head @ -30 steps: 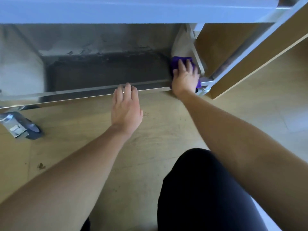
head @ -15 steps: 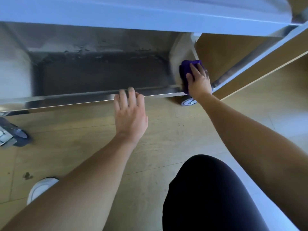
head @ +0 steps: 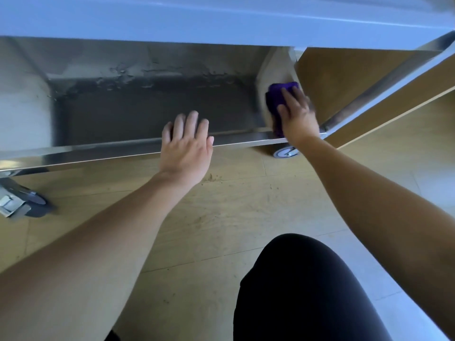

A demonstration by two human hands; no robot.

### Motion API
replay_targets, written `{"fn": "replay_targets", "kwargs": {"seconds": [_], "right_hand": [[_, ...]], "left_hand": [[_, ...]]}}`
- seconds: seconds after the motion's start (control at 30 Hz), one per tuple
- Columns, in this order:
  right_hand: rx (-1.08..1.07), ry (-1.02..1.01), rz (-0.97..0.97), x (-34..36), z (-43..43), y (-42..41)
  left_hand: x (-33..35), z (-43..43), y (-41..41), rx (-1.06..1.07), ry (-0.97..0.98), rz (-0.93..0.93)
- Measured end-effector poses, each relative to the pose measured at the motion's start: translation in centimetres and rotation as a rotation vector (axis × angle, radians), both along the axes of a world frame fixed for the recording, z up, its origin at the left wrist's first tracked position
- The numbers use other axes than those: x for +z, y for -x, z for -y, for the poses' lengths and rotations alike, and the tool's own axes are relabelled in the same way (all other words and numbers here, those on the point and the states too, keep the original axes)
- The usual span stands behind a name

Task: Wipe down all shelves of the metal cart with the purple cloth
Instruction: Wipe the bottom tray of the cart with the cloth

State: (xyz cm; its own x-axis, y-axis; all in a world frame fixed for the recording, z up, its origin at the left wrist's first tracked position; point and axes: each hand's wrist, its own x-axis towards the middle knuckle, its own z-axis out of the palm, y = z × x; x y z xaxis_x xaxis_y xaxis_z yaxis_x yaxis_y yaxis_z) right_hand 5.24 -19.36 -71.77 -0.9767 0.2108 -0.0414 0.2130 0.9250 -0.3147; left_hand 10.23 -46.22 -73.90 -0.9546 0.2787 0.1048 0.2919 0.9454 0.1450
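Looking in under the pale upper shelf [head: 221, 18] of the metal cart [head: 22, 107] at its lower shelf [head: 147, 114], dull grey and showing flaky marks along the back edge at twelve o'clock. Pressing the purple cloth [head: 277, 97] with the right hand [head: 296, 116] against the right end wall of that lower shelf, at one o'clock in the view and at two o'clock from the left hand [head: 186, 146]. Laying the right fingers [head: 288, 99] stretched over the cloth, not curling them round it; blurring there, so not telling the thumb's place. Bunching the cloth under the palm, with purple showing past the fingertips at twelve o'clock of the hand and running down its nine o'clock side to the front rim [head: 98, 150]. Holding the left hand flat, palm down, over that front rim near the shelf's middle, its fingers [head: 192, 124] straight and a little spread, gripping nothing; failing to tell whether touching the rim or hanging just above it. Resting the cart on casters on the wooden floor [head: 234, 205]: the right caster [head: 285, 151] just below the front corner, at six o'clock from the right hand, and the left caster [head: 22, 201] with its metal bracket at nine o'clock in the view. Bending a knee [head: 302, 291] in black fabric into the view at five o'clock. Standing a brown board [head: 344, 77] beside the cart's right end at two o'clock.
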Motion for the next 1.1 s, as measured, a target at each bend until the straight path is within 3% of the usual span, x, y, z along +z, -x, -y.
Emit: {"fn": "replay_targets", "kwargs": {"seconds": [0.1,0.17,0.23,0.3,0.37,0.4,0.53,0.67,0.77,0.83,1.0,1.1], "right_hand": [[-0.186,-0.032,0.04,0.1,1.3,1.1],[-0.178,-0.048,0.032,0.0,5.1,1.9],[-0.008,-0.051,-0.01,-0.2,9.8,2.3],[0.298,-0.097,-0.059,-0.4,13.3,2.2],[0.579,-0.23,-0.048,-0.6,14.0,2.3],[0.619,-0.256,-0.028,-0.6,13.5,2.5],[0.288,-0.057,-0.06,-0.5,9.1,2.7],[-0.107,-0.014,-0.016,-0.1,4.7,3.0],[-0.279,-0.011,0.004,-0.4,6.0,3.7],[-0.199,-0.042,-0.03,-0.6,9.0,3.7],[0.41,0.005,-0.015,-0.7,12.2,3.5],[0.337,-0.001,-0.053,-0.9,8.3,3.3]], "left_hand": [[-0.2,-0.3,-0.1,0.009,-0.001,-0.011],[-0.4,-0.2,-0.2,0.022,-0.004,-0.009],[-0.6,-0.1,-0.3,0.037,-0.001,-0.003],[-0.6,0.0,-0.3,0.048,-0.002,-0.001],[-0.6,0.2,-0.4,0.05,-0.003,-0.011],[-0.6,0.3,-0.4,0.046,-0.006,-0.018],[-0.7,0.6,-0.5,0.016,-0.022,-0.016],[-0.6,0.4,-0.5,0.006,-0.023,0.013],[-0.6,0.2,-0.6,0.015,-0.009,0.022],[-0.6,0.1,-0.7,0.017,-0.004,0.024],[-0.4,0.5,-0.7,0.016,0.013,0.002],[-0.3,0.3,-0.8,0.014,0.014,0.006]]}}
